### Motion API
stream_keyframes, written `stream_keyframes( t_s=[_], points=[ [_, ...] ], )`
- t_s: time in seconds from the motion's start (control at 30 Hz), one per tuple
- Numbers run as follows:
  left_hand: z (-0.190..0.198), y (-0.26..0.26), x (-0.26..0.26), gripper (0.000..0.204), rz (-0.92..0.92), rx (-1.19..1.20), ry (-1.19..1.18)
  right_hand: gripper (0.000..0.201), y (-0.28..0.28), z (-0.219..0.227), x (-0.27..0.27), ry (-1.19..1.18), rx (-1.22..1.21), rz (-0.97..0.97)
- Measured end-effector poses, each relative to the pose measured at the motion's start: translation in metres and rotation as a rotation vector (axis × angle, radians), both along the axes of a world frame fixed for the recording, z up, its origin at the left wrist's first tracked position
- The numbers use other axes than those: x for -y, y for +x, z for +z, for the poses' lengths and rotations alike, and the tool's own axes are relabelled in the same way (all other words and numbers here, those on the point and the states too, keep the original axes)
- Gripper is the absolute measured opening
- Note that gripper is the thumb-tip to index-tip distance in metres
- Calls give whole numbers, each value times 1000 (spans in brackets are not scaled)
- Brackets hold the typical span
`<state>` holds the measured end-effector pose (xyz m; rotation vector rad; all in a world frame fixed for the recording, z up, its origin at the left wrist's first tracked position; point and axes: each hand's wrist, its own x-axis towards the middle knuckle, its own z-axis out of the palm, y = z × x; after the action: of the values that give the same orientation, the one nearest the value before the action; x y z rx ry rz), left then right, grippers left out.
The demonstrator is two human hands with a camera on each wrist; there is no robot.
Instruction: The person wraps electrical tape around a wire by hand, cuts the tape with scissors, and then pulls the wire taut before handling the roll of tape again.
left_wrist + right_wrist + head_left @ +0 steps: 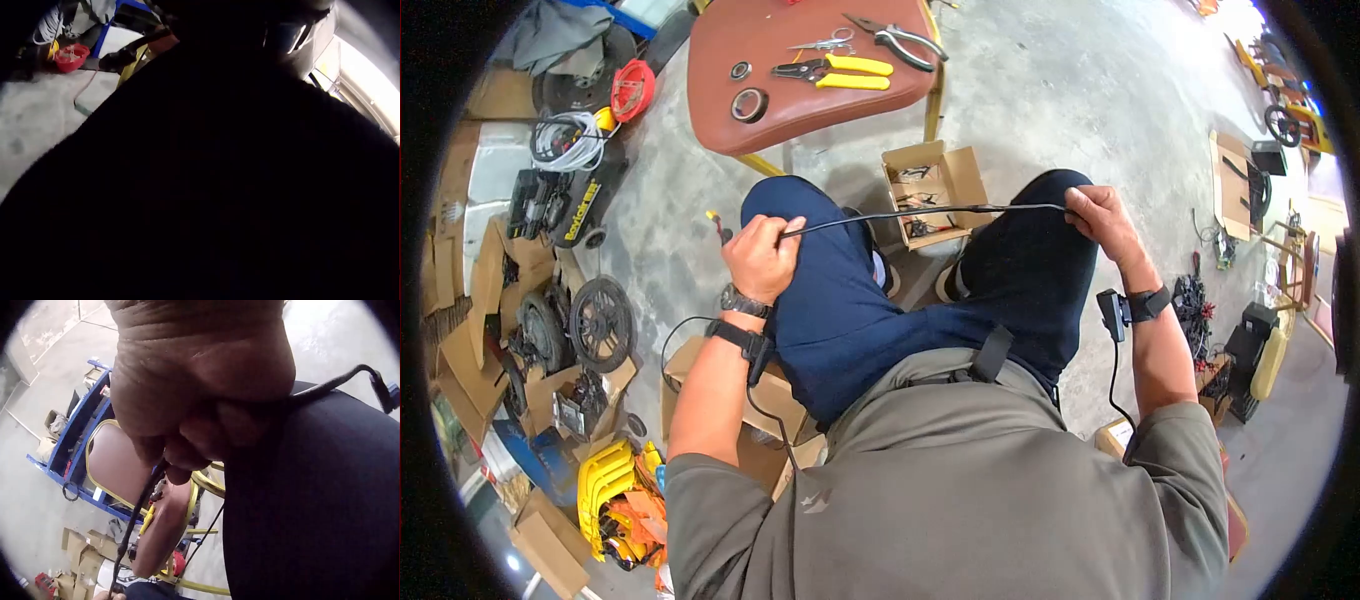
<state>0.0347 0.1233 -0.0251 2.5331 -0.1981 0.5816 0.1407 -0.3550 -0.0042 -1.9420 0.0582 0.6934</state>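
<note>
The black cable (900,212) runs between the two hands, spanning above the dark blue trousers (830,300). In the head view, the left hand (762,260) grips it with curled fingers, and the right hand (1105,225) pinches it at the opposite side, fingers bent around it. On the outer side of the left fingers, a short end with a yellow tip (712,215) projects; this end shows in the head view only. The right wrist view confirms the grip of the right fingers (209,434) from beneath and adds a detail hidden from the head: the cable passes out behind the fingers and ends in a dark plug (380,392). The left wrist view is mostly dark and does not show the left fingers, so their grip cannot be verified there. Below the cable, between both sets of fingers, sits a small cardboard box (973,178) with its flaps raised. Ahead of the fingers, the brown chair seat (840,112) carries yellow-handled wire strippers (855,72), pliers (900,44), scissors (832,42) and a tape roll (749,105). The right wrist view also reveals the chair's backrest (112,459) and a blue rack (87,419), well beyond the right fingers.
</note>
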Motion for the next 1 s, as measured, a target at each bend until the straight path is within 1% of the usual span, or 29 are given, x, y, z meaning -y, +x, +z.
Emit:
stream_keyframes(
  t_s=[0.03, 0.1, 0.13, 0.17, 0.2, 0.27, 0.33, 0.57, 1.0],
  points=[
    [0, 2, 1, 20, -8, 23, 73, 42, 4, -1, 0, -9, 0, -6],
    [0, 8, 1, 21, -59, 47, 143, 42, 10, -1, -3, -33, -5, -19],
    [0, 10, 1, 21, -81, 55, 183, 46, 13, 2, -4, -60, -14, -21],
    [2, 11, 0, 21, -91, 55, 211, 45, 16, -8, 5, -77, 20, 13],
    [2, 13, 1, 21, -102, 52, 239, 45, 17, -14, 6, -62, 31, -12],
    [-1, 15, -1, 21, -109, 44, 235, 44, 21, -21, 13, -57, 24, -8],
    [-4, 15, 0, 22, -104, 49, 226, 45, 23, -19, 13, -64, -1, 5],
    [-8, 19, -2, 26, -102, 55, 217, 43, 29, -23, 18, 27, -92, -22],
    [-12, 20, -2, 28, -111, 66, 203, 43, 27, -22, 18, 64, -87, -43]
  ],
)
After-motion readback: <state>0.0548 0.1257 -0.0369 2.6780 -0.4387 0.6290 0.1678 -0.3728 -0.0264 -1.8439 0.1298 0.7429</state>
